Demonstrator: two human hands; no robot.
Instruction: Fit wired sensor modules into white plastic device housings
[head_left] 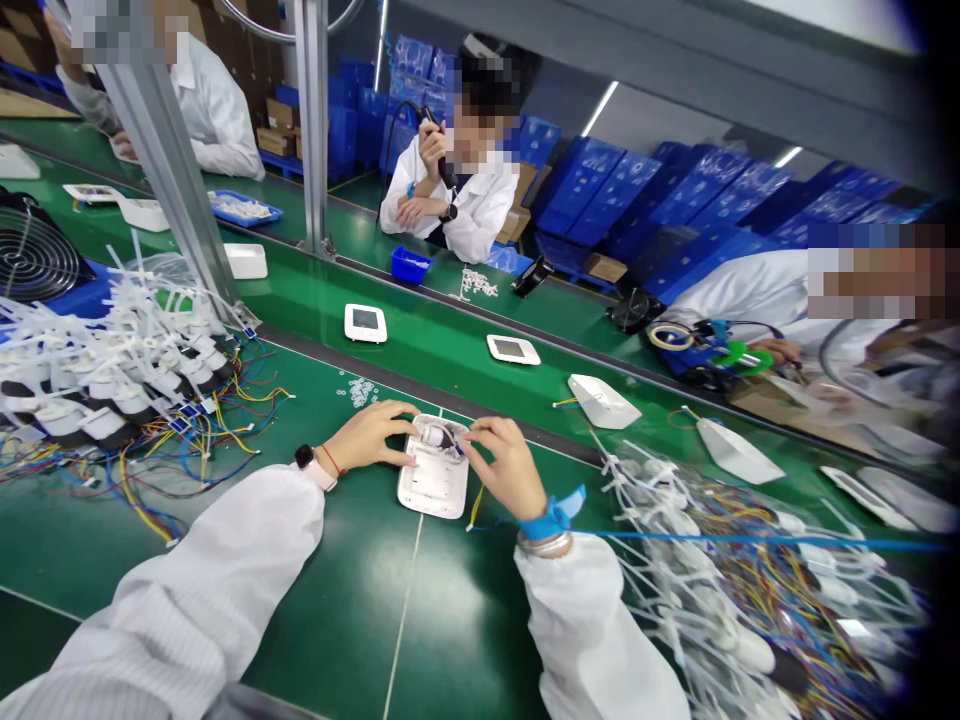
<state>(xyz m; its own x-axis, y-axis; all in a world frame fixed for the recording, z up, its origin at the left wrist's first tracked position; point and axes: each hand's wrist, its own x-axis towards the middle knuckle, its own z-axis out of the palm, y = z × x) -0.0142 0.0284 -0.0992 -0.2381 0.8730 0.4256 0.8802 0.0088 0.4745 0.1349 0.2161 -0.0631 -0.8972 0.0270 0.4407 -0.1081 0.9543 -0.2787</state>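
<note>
On the green bench in front of me lies a white plastic housing [431,488], its hollow side facing up. A small white-and-dark cylindrical part [439,436] sits in the recess at its far end. My left hand [373,436] grips the housing's left edge, thumb and fingers curled against it. At the upper right corner, my right hand [511,468] is closed in a pinch beside the cylindrical part; what lies between the fingertips is too small to make out. A yellow wire [475,508] sticks out by the housing's right side.
Left of me is a pile of pump-like parts [112,385] with tubes and wires; another bundle [742,570] lies at right. Small white rings [360,391] are beyond my left hand. The conveyor [300,300] carries white housings [365,323]. Co-workers [457,190] sit opposite. A metal post [161,150] rises at left.
</note>
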